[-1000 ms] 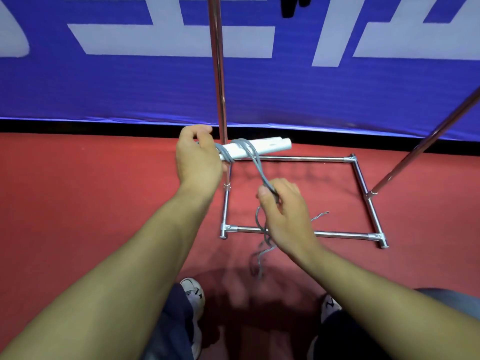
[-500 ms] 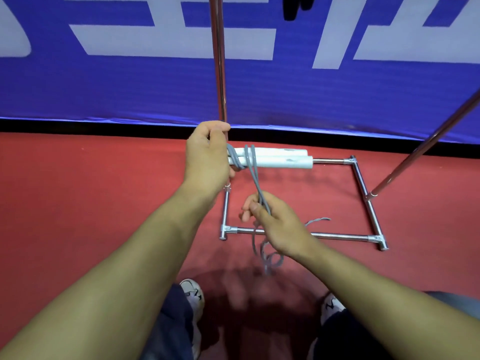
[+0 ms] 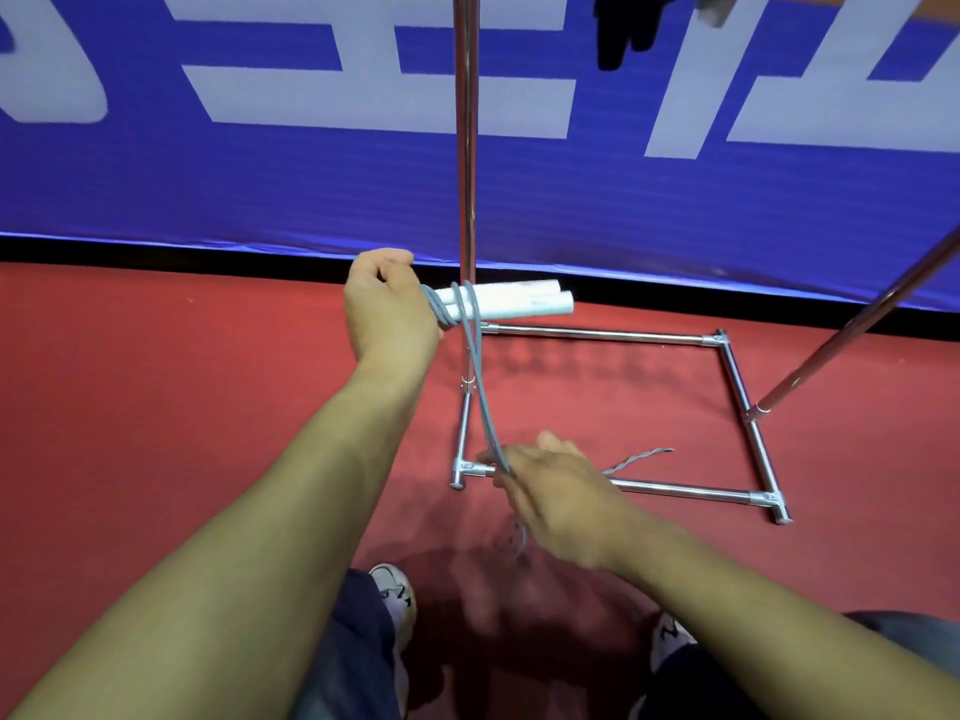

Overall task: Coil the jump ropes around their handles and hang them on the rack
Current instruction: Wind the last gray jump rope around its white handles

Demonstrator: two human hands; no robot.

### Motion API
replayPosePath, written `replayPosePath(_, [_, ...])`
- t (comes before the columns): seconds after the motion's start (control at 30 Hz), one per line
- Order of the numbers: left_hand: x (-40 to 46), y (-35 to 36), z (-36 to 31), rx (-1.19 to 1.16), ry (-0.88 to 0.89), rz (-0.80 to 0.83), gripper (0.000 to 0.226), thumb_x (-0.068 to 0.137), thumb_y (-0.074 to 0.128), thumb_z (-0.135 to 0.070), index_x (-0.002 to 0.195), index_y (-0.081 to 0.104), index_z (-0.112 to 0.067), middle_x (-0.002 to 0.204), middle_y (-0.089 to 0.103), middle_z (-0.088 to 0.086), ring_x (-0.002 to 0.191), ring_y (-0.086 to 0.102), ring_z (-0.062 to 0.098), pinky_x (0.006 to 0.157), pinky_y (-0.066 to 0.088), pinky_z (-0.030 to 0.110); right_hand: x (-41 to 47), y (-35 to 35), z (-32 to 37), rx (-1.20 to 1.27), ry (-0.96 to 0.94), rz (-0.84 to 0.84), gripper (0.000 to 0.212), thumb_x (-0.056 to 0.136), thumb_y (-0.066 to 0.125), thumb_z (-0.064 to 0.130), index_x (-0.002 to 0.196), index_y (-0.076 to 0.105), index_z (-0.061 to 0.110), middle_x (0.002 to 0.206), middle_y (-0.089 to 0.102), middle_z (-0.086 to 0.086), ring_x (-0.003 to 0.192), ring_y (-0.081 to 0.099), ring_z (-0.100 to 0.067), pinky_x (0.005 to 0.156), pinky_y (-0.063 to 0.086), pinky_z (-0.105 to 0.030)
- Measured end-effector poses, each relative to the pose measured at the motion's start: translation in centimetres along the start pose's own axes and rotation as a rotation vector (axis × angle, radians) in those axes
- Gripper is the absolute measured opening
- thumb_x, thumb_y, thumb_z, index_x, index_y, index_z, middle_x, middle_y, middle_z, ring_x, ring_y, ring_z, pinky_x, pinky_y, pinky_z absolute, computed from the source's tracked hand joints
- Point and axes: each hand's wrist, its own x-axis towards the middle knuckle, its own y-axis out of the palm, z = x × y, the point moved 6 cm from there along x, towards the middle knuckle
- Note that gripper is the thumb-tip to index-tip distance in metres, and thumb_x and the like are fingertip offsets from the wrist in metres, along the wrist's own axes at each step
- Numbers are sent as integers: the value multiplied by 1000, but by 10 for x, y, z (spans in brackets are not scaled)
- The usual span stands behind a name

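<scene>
The left hand (image 3: 387, 309) is raised in front of the blue banner (image 3: 260, 189), its grip curled tight round one end of two white handles (image 3: 511, 304). The handles are smooth plastic cylinders held side by side, their long axis running nearly level and pointing to the right, free ends just past the rack's upright chrome pole (image 3: 466, 148). A few turns of thin grey rope (image 3: 480, 387) wrap the handles next to the fingers. From there the doubled rope drops almost straight down, taut, across the rack's base frame (image 3: 597, 333), a rectangle of shiny metal tubes lying on the red floor (image 3: 130, 407). Lower and to the right, the right hand (image 3: 556, 496) is blurred; its grip looks closed on the rope, which passes under the fingers and trails below the hand. A twisted grey length of rope shows beyond it, toward the right. A second slanted pole (image 3: 857, 324) rises at the far right.
</scene>
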Motion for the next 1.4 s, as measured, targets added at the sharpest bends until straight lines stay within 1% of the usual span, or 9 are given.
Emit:
replayPosePath(0.1, [-10,4,-15,90,171,110,27,92,37,-16,80,55,-31,58,47,-4,55,53,30,52,53,48,3,5,-22,6,58,58,31,90,33,31,110,53,19,98,70,-2,91,61,-33,74,51,-43])
replayPosePath(0.27, [-12,5,-19,-49,96,132,31,96,34,-6,84,55,-25,57,40,2,43,42,24,34,32,18,3,-5,-47,811,454,-334,27,100,34,8,90,55,22,58,47,8,51,51,-17,57,43,-31])
replayPosePath(0.53, [4,-15,-16,16,154,-37,26,91,36,-18,79,54,-32,51,43,-10,50,48,24,51,53,53,-2,5,-20,223,183,-145,55,96,19,50,117,65,30,88,55,8,89,48,-17,91,33,-35])
replayPosePath(0.63, [-6,5,-16,22,115,232,34,95,36,-7,80,57,-29,51,39,-5,43,40,21,39,40,31,5,-3,-31,211,170,-80,47,93,35,47,101,71,17,88,66,-1,87,62,-24,81,47,-40])
replayPosePath(0.83, [-54,32,9,414,31,980,31,101,35,-7,91,61,-20,47,43,2,31,41,12,35,27,17,-6,-105,-53,52,231,-749,18,88,53,13,97,68,15,94,66,-1,89,60,-22,91,42,-28])
replayPosePath(0.97, [-33,29,9,635,252,555,26,96,36,-13,88,58,-24,58,53,-4,59,58,27,58,39,28,-13,-129,-29,-271,3,-803,13,84,66,14,94,73,19,83,64,0,85,56,-23,115,23,-45])
replayPosePath(1.13, [-34,19,-10,441,383,113,26,96,36,-11,98,61,-19,56,47,-10,64,45,28,62,23,29,-9,-70,11,-445,-80,-612,12,86,69,20,96,75,22,68,59,1,61,57,-27,90,48,-40])
replayPosePath(1.27, [-45,24,-13,324,425,93,23,95,37,-10,91,55,-23,50,43,-11,57,46,28,60,30,35,-11,-43,2,-52,120,-478,31,93,51,31,123,57,25,90,61,3,65,62,-27,54,50,-37])
replayPosePath(1.4, [-44,28,-14,119,350,135,25,96,37,-10,84,52,-26,53,43,-11,45,39,7,53,31,29,-7,-20,-13,859,458,-431,23,102,43,17,97,27,33,77,59,-9,43,53,-21,44,42,-30])
